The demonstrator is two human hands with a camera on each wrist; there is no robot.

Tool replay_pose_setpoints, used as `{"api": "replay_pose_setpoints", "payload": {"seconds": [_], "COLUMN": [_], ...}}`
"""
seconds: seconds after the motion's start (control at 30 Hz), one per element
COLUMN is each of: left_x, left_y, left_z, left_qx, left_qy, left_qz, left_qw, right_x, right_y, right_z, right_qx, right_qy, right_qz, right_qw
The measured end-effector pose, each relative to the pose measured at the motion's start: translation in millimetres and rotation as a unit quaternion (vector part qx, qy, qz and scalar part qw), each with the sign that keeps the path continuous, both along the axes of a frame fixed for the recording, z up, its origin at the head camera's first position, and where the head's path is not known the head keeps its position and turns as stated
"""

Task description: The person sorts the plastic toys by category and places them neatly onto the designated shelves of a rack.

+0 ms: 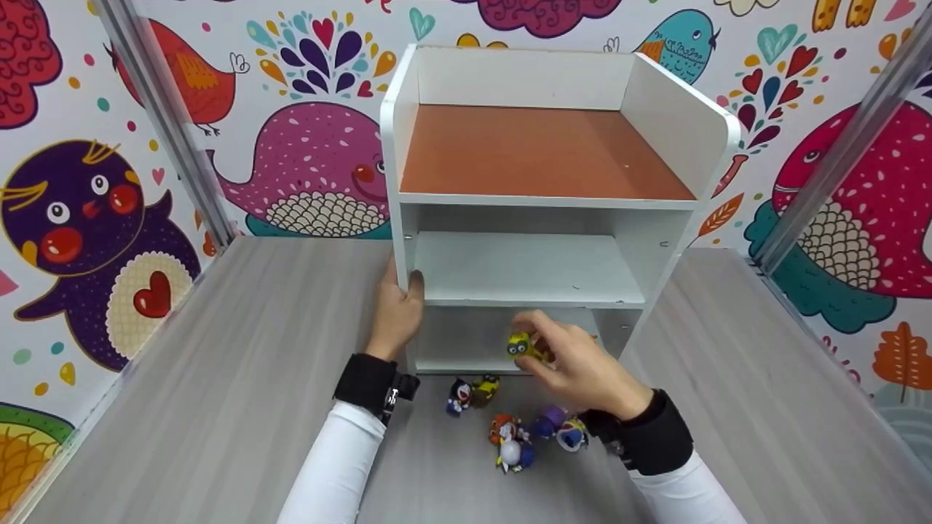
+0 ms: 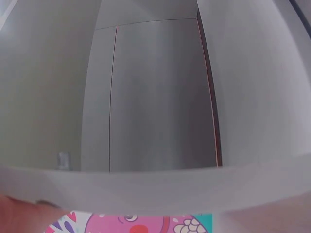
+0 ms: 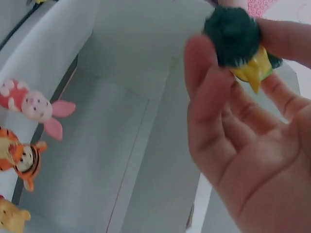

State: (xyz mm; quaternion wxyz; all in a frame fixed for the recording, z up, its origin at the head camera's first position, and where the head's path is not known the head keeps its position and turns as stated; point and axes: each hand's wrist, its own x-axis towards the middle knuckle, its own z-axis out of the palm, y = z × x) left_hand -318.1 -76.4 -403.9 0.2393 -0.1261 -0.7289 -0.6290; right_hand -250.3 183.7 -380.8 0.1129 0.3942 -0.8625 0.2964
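My left hand [image 1: 397,313] grips the front edge of the left side panel of a white shelf unit [image 1: 524,303], thumb on the inner side. In front of the lowest compartment my right hand [image 1: 582,356] pinches a small yellow minion figurine [image 1: 520,345] between thumb and fingers. Its dark green underside [image 3: 232,36] faces the right wrist camera. Along that view's left side are a pink piglet figurine [image 3: 36,104], a striped tiger figurine [image 3: 24,158] and a yellow bear figurine [image 3: 12,216]; in the head view my right hand hides most of that spot.
On the grey table [image 1: 291,349] before the unit lie several figurines: a black-and-white one [image 1: 459,397], a yellow-and-brown one [image 1: 486,391], a purple one [image 1: 550,421], a blue-and-white one [image 1: 571,434] and an orange-and-white cluster [image 1: 510,440]. A patterned wall [image 1: 313,167] stands behind.
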Motion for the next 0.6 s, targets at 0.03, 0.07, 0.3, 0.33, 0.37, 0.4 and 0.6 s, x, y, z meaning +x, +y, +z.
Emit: {"api": "replay_pose_setpoints", "payload": {"seconds": [0.03, 0.07, 0.3, 0.33, 0.37, 0.4, 0.6], "left_x": [0.2, 0.5, -0.4, -0.6, -0.7, -0.5, -0.8], "left_y": [0.0, 0.0, 0.5, 0.6, 0.6, 0.7, 0.4], "left_z": [0.3, 0.7, 2.5, 2.4, 2.4, 2.4, 1.5], "left_qx": [-0.001, -0.002, 0.001, 0.001, 0.001, 0.002, 0.002], "left_qy": [0.0, -0.001, -0.008, -0.009, -0.009, -0.01, -0.009], "left_qz": [0.0, -0.001, -0.014, -0.014, -0.014, -0.014, -0.013], "left_qw": [1.0, 1.0, 0.9999, 0.9999, 0.9999, 0.9998, 0.9999], "right_x": [-0.7, -1.3, -8.9, -9.9, -10.6, -11.3, -15.4], "right_y": [2, 3, 21, 23, 25, 27, 35], "right_z": [1.4, 3.0, 13.1, 14.7, 16.1, 17.4, 18.9], "right_qx": [-0.009, -0.021, -0.115, -0.128, -0.139, -0.149, -0.155], "right_qy": [0.005, 0.009, 0.097, 0.104, 0.109, 0.112, 0.128], "right_qz": [-0.012, -0.023, -0.113, -0.128, -0.145, -0.162, -0.254], "right_qw": [0.9999, 0.9995, 0.982, 0.9779, 0.9735, 0.9691, 0.946]}}
